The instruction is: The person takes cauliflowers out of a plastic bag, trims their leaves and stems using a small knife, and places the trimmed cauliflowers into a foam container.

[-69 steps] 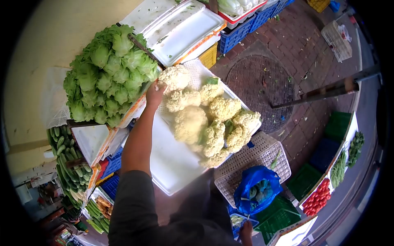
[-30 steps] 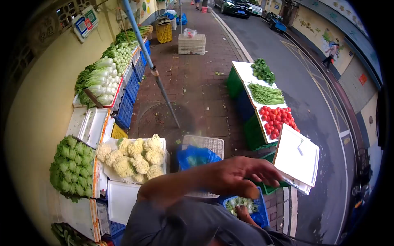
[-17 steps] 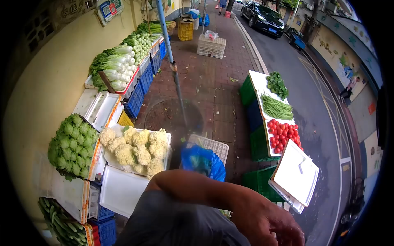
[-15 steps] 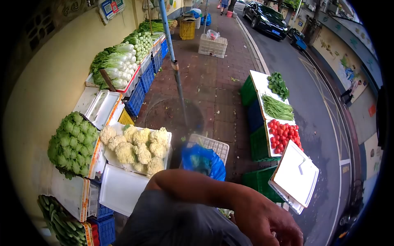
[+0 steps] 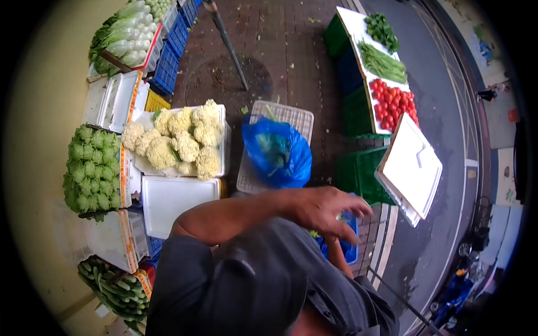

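My left forearm reaches across in front of my body, and my left hand (image 5: 328, 210) hangs with thumb and fingers apart, nothing visibly held. Just beneath it is a blue basket (image 5: 352, 238) with bits of green in it, largely covered by my arm. My right hand (image 5: 332, 239) is low beside the basket; the left hand hides its fingers. A blue plastic bag (image 5: 297, 162) with something green inside sits on an upturned-looking white crate (image 5: 305, 120), just beyond my left forearm.
Cauliflowers (image 5: 182, 143) fill a white tray at left, above a bare white tray (image 5: 179, 204). Lettuces (image 5: 92, 168), cucumbers (image 5: 115, 285) and pale-stemmed greens (image 5: 131, 33) line the wall. Tomatoes (image 5: 392, 103), green beans (image 5: 381, 61) and a white foam lid (image 5: 412, 168) stand roadside. A pole (image 5: 230, 50) rises ahead.
My view has tipped downward. My left hand has moved up and left in the picture, its fingers now spread. The blue basket and my right forearm have come into view.
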`<move>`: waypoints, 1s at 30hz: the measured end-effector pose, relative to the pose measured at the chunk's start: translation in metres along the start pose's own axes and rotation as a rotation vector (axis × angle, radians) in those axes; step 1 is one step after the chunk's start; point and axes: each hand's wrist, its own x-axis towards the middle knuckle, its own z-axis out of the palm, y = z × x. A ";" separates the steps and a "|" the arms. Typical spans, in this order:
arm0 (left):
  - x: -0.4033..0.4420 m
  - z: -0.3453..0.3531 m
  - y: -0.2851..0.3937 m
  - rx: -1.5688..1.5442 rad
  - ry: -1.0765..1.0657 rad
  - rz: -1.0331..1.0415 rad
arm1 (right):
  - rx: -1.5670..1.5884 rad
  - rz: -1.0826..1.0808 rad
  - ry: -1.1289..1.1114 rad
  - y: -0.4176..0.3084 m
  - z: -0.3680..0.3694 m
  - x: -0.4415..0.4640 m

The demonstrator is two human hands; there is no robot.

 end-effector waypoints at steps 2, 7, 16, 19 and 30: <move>-0.028 -0.003 -0.086 -0.093 0.181 -0.369 | 0.154 0.234 0.018 -0.013 -0.001 -0.014; -0.092 0.011 -0.267 0.006 0.416 -0.675 | 0.193 0.648 0.043 0.002 0.008 -0.036; -0.091 -0.053 -0.443 0.106 0.910 -0.843 | 0.267 0.704 0.003 -0.001 0.006 -0.047; -0.079 -0.062 -0.486 0.263 0.873 -0.799 | 0.336 0.828 0.025 -0.053 0.018 -0.045; -0.099 -0.070 -0.504 0.199 0.379 -1.148 | 0.318 0.861 -0.165 -0.080 0.052 -0.029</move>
